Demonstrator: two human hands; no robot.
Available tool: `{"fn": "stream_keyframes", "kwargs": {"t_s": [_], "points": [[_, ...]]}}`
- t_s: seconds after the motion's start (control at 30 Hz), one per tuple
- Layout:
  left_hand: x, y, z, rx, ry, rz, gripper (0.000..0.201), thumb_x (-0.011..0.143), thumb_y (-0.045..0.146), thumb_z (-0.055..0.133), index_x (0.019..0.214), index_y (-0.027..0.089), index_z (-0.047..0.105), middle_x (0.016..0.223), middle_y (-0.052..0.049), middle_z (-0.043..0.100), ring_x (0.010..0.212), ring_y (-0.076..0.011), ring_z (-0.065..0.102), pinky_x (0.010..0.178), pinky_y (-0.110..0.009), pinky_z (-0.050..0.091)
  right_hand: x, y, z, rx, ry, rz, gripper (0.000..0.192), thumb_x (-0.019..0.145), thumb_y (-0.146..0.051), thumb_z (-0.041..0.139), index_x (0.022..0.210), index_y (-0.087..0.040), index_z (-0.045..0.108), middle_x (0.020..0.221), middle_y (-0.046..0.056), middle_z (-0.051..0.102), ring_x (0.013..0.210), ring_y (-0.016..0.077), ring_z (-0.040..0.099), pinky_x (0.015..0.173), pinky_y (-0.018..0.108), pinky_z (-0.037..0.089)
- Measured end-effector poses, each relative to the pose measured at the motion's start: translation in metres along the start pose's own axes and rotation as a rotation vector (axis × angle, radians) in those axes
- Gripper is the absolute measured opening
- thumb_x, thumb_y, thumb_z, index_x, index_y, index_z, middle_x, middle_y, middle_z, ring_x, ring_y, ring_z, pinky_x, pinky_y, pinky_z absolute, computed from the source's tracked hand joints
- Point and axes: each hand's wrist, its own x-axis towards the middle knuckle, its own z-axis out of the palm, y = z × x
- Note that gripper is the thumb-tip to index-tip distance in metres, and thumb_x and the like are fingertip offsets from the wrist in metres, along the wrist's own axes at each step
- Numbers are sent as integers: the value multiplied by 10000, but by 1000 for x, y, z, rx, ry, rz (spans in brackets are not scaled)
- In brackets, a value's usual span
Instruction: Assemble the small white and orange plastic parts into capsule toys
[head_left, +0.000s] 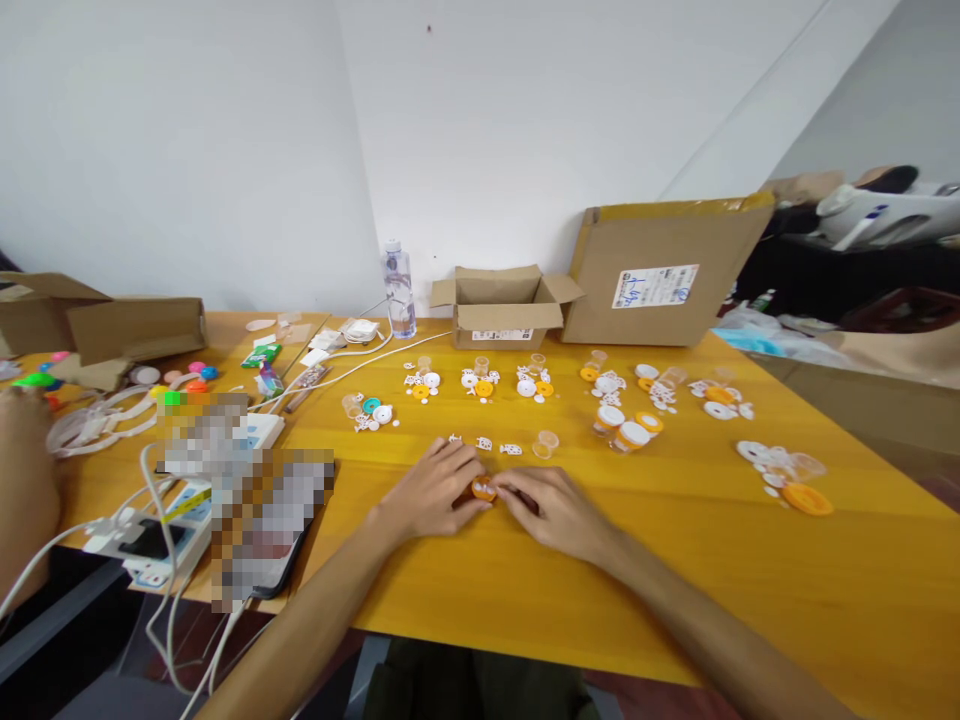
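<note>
Between my hands, on the tabletop, is a small round orange lid-like piece (483, 488) with white bits inside it. My left hand (441, 488) curls around its left side, thumb and fingers closed on it. The fingertips of my right hand (551, 505) are pinched together at its right rim; whatever they hold is too small to make out. Just beyond lie small white cut-out pieces (511, 450) and a clear plastic cup (545, 444). To the right stand clear jars with white and orange lids (631, 436).
Several groups of white discs, orange rings and clear cups are spread behind and right, including a larger orange ring (807, 499). An open cardboard box (499, 315), a bottle (400, 290) and a big carton (660, 275) stand by the wall. Power strips (169, 535) and another person's arm (26, 490) are left.
</note>
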Motion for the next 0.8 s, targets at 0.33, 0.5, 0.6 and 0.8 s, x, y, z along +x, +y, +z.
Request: {"fn": "stream_keyframes", "kwargs": {"t_s": [0.33,0.5,0.6,0.8], "points": [[1,1,-1,-8,3,-4,153,974,348,514,967,209,576,990,-68,636,959,-233,567,887,-386,392,-5,4,-2,-161,-20,-140,365,994,-243,386,1115,-236,731,865,80,776,713,194,690,691,293,483],[1,1,-2,-6,-1,-4,160,975,354,515,954,207,574,989,-72,640,960,-237,565,891,-389,393,-8,6,-3,-212,-42,-186,389,972,-204,388,1169,-240,723,828,75,763,674,191,667,645,287,459],[1,1,-2,-5,-1,-11,161,975,355,514,951,208,575,993,-72,640,967,-239,564,892,-390,395,-9,6,-5,-227,-74,-196,408,961,-192,394,1216,-244,707,782,66,747,645,184,650,626,278,447],[0,1,-2,2,11,-5,166,978,354,507,956,206,578,992,-71,639,975,-238,559,903,-388,394,-9,7,-4,-223,-74,-194,402,953,-181,428,1252,-257,686,847,57,774,661,167,674,638,257,472]]}}
